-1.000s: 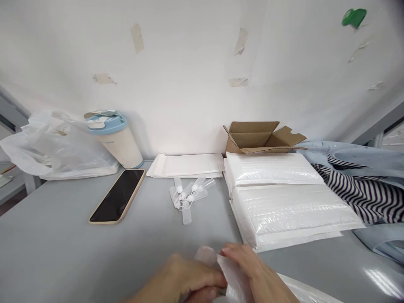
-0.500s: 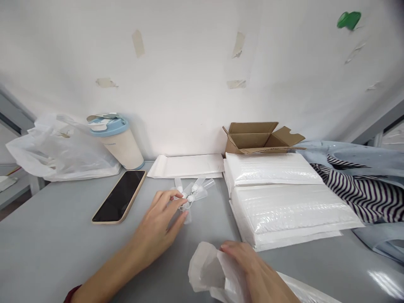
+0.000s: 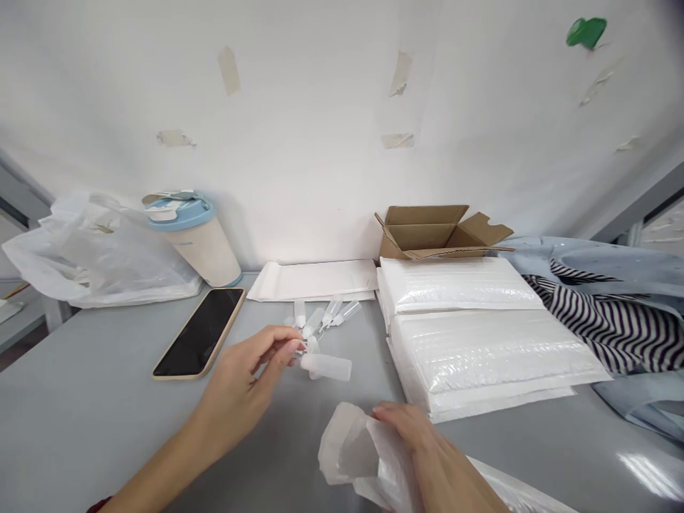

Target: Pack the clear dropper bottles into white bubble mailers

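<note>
My left hand (image 3: 249, 374) is closed in a pinch on the capped tip of a small translucent squeeze bottle (image 3: 328, 368), whose body points right, over the desk. Just behind it several similar small bottles (image 3: 314, 322) lie in a loose cluster; their tips overlap and some are hidden by my fingers. My right hand (image 3: 427, 445) grips the edge of a white bubble mailer (image 3: 350, 449) in the foreground. The mailer's mouth gapes toward the left hand, and what is inside cannot be made out.
White bubble mailers (image 3: 481, 349) are stacked on the right, with an open cardboard box (image 3: 427, 235) behind them. Another flat mailer (image 3: 320, 279) lies by the wall. A phone (image 3: 200, 335), a tumbler (image 3: 206, 249) and a plastic bag (image 3: 107, 249) are on the left; striped cloth (image 3: 603, 320) lies far right.
My left hand has closed on one bottle and drawn it slightly left and toward me, away from the cluster. My right hand still holds the mailer in nearly the same place.
</note>
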Motion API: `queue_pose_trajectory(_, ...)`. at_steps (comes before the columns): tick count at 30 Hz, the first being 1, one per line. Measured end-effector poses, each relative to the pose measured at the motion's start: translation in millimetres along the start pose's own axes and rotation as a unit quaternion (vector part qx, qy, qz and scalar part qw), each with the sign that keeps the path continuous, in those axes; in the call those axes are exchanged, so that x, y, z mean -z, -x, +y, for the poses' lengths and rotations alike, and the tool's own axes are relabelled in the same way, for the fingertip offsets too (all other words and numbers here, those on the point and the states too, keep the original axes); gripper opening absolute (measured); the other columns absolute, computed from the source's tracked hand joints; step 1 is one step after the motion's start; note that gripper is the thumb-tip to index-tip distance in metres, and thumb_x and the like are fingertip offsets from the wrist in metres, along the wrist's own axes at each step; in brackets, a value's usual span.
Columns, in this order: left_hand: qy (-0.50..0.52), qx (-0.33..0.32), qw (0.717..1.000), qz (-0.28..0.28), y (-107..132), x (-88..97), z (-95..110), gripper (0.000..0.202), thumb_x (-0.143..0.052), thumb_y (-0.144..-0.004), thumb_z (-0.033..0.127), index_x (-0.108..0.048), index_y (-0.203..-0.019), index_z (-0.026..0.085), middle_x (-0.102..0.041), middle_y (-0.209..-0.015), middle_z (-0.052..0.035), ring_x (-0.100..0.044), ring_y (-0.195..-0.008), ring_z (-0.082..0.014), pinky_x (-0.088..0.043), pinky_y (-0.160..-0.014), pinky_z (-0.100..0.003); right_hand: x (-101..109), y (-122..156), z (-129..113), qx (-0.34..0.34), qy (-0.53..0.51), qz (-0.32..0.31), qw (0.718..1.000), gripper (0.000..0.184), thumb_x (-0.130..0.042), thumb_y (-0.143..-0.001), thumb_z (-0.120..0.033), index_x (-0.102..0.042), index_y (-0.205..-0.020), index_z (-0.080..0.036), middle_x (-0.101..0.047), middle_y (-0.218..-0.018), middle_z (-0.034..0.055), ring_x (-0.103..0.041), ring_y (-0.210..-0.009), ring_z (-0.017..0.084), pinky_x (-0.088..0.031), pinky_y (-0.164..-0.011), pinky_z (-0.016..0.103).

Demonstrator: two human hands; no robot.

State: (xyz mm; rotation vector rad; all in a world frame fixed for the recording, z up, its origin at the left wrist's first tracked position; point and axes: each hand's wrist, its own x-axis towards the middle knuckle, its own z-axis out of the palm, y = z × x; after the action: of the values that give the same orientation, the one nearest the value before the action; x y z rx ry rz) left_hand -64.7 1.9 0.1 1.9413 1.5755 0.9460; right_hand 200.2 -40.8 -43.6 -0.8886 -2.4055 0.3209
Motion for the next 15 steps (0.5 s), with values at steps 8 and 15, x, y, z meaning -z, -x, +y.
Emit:
queue_pose_trajectory(8, 0.011, -0.030, 0.997, -0.072, 8.5, 25.1, 9.4, 0.024, -0.048, -0.094, 0.038, -0.066, -0.082, 0.027, -0.061, -0.063, 0.0058, -0.054, -0.057, -0.0101, -0.039, -0.051, -0.016, -1.6, -1.0, -4.4, -0.049, -0.030, -0.002, 0.998, 0.077, -0.061, -0.070, -0.014, -0.025, -0.137, -0.018, -0.064, -0.117, 0.0130, -0.068, -0.100, 0.025, -0.058, -0.078, 0.033)
queue_pose_trajectory(15, 0.107, 0.061, 0.972, -0.203, 18.4, 2.4, 29.7, 0.028, -0.048, -0.094, 0.037, -0.068, -0.082, 0.023, -0.068, -0.075, 0.0017, -0.060, -0.069, -0.0131, -0.045, -0.061, -0.017, -3.0, -0.7, -0.2, -0.029, -0.010, -0.001, 1.000, 0.070, -0.061, -0.078, -0.023, -0.025, -0.137, -0.018, -0.065, -0.114, 0.0137, -0.068, -0.099, 0.026, -0.059, -0.077, 0.032)
